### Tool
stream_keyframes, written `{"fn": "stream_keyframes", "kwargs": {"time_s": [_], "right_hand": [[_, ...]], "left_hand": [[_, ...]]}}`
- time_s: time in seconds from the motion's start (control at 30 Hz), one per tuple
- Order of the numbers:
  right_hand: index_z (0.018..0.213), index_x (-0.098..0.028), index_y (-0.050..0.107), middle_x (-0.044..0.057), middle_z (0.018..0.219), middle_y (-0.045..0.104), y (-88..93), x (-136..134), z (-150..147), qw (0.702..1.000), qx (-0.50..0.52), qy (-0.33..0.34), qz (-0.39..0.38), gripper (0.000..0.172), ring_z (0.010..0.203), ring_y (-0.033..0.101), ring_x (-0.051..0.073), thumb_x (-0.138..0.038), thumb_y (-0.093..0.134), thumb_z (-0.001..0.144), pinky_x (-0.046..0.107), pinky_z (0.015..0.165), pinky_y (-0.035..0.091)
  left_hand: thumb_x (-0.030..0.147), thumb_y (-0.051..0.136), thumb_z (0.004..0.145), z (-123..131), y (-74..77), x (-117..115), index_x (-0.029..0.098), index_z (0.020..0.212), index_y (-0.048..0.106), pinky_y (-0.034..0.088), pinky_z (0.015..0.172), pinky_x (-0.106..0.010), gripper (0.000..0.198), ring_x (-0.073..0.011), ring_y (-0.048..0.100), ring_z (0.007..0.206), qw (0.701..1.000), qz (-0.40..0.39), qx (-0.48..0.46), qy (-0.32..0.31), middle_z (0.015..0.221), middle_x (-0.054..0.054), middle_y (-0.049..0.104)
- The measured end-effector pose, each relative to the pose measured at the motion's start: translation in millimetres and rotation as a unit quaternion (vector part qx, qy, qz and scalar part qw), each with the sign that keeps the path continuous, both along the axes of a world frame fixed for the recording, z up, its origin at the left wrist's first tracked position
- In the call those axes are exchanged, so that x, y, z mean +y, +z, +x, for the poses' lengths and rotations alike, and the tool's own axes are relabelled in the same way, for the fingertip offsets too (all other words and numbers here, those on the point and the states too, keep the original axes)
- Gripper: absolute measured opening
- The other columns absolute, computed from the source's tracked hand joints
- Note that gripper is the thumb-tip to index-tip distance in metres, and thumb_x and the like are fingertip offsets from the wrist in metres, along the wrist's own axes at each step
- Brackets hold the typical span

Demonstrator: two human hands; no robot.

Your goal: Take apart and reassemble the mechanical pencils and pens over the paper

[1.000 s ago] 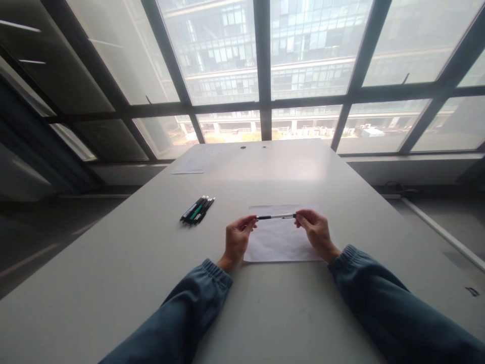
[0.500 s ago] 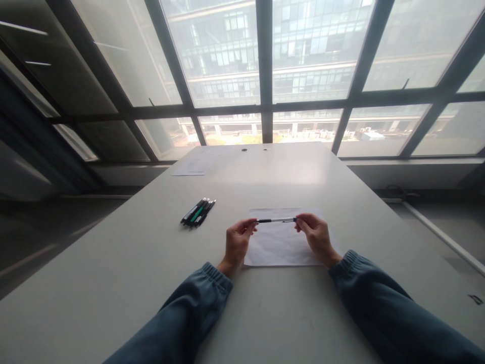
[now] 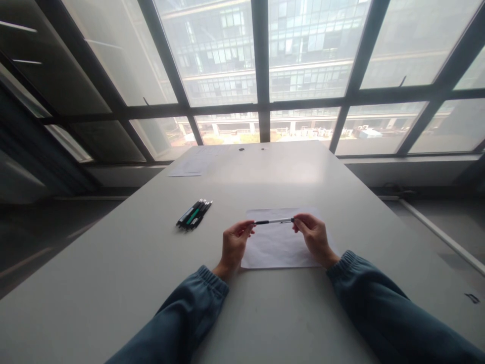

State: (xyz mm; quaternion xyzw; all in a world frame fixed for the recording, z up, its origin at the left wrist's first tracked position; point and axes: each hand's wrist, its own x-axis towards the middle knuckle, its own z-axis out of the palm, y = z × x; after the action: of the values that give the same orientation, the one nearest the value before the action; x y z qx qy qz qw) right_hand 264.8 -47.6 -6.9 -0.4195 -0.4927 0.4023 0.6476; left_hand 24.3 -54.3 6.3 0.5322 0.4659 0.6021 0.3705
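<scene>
A pen (image 3: 273, 221) with a dark grip part and a pale barrel is held nearly level between my two hands, over a white sheet of paper (image 3: 280, 250). My left hand (image 3: 234, 243) pinches its dark end between thumb and fingers. At the opposite end, by the clip, my right hand (image 3: 312, 234) pinches it the same way. The paper lies flat on the table, its right edge partly covered by my right hand and wrist. To the left of my hands lies a bunch of several pens (image 3: 194, 215), mostly black with a green one among them.
The white table (image 3: 113, 288) stretches away towards large windows (image 3: 223, 55) with dark frames. Another sheet of paper (image 3: 187, 164) lies at its far left. A small dark round spot (image 3: 241, 149) sits near the far edge. A dark mark (image 3: 472, 298) shows at the right.
The camera view has shifted slightly, so everything sits a little further left. The pen now slants a touch more, its clip end higher. Both hands keep their hold.
</scene>
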Motion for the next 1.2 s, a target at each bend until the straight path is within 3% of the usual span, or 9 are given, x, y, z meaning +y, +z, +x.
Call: {"fn": "stream_keyframes", "kwargs": {"time_s": [0.73,1.2], "right_hand": [[0.088,-0.019,0.071,0.002,0.066,0.068,6.2,-2.0,0.8,0.999,-0.034,-0.025,0.030,0.029,0.058,0.062,0.016,-0.046,0.077,0.081,0.032,0.058,0.053],[0.088,-0.018,0.071,0.002,0.067,0.069,8.1,-24.7,9.2,0.998,-0.037,-0.049,-0.003,0.031,0.058,0.063,0.016,-0.047,0.076,0.081,0.031,0.056,0.053]], "left_hand": [[0.034,0.077,0.082,2.3,6.7,-1.0,0.016,0.099,0.079,0.057,0.067,-0.029,0.025,-0.0171,0.070,0.069,0.999,0.030,0.019,0.005,0.087,-0.009,0.078],[0.037,0.077,0.081,7.8,9.8,-10.4,0.016,0.097,0.080,0.060,0.072,-0.033,0.026,-0.0198,0.073,0.074,0.998,0.030,0.040,-0.030,0.088,-0.009,0.079]]}}
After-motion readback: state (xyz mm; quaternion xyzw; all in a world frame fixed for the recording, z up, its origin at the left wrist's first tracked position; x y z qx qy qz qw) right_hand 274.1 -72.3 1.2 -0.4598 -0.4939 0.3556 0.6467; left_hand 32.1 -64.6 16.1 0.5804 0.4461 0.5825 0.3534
